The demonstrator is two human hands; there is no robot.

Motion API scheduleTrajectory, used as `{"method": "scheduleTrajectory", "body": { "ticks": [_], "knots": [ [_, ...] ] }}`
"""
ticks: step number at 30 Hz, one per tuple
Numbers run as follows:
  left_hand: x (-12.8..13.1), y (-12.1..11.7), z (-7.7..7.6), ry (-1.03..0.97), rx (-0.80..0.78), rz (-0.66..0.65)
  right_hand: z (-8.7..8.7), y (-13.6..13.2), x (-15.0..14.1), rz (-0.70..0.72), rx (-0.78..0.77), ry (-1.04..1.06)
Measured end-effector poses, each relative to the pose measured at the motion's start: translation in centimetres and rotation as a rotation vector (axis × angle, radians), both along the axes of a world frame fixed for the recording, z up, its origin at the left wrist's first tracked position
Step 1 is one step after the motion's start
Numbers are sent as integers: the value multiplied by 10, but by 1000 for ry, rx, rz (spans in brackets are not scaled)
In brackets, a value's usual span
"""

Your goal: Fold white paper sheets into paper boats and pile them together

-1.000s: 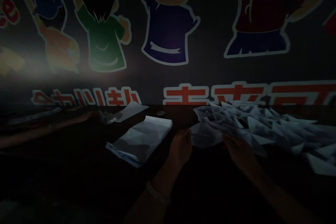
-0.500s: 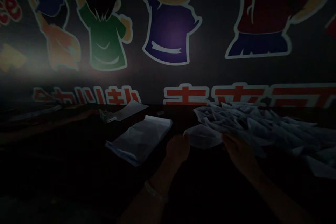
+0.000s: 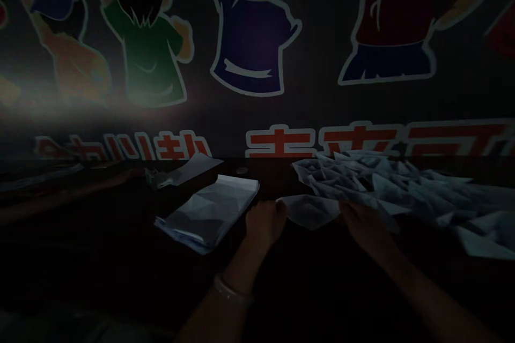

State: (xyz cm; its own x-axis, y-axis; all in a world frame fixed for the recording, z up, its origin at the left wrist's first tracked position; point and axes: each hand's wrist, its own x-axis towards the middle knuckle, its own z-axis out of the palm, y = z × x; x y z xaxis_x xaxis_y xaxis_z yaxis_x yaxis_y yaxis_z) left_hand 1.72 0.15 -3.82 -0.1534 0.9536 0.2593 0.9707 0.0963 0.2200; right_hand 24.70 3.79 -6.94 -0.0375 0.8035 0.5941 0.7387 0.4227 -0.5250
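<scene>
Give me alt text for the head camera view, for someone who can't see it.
In dim light, a person's left hand, wearing a pale bracelet, and right hand hold a folded white paper beside a heap of folded paper on a dark table. A stack of paper lies left, below a wall mural of cartoon figures.

Pale beaded bracelet (left wrist)

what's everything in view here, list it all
cartoon mural: four figures, multicoloured, wall ahead
lettering: one row, red, below figures
table: one, dark, under everything
paper stack: one, white, centre
loose paper sheet: one, white, behind stack
small metal object: one, grey, left
folded paper heap: many, white, right
folded sheet: one, white, between hands
another person's forearm: one, far left
bracelet: one, white, left wrist
left hand: one, pinching folded sheet
right hand: one, at its edge
</scene>
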Motion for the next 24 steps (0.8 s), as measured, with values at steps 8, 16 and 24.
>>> {"method": "scheduleTrajectory", "body": {
  "ticks": [8,16,24],
  "knots": [
    [1,-1,1,24,17,-33,14,-11,-6,69,-162,101],
    [6,-6,6,-8,6,-170,8,-4,0,-67,-138,74],
    [12,-48,18,-286,221,-242,6,2,7,-42,-114,66]
  ]
}}
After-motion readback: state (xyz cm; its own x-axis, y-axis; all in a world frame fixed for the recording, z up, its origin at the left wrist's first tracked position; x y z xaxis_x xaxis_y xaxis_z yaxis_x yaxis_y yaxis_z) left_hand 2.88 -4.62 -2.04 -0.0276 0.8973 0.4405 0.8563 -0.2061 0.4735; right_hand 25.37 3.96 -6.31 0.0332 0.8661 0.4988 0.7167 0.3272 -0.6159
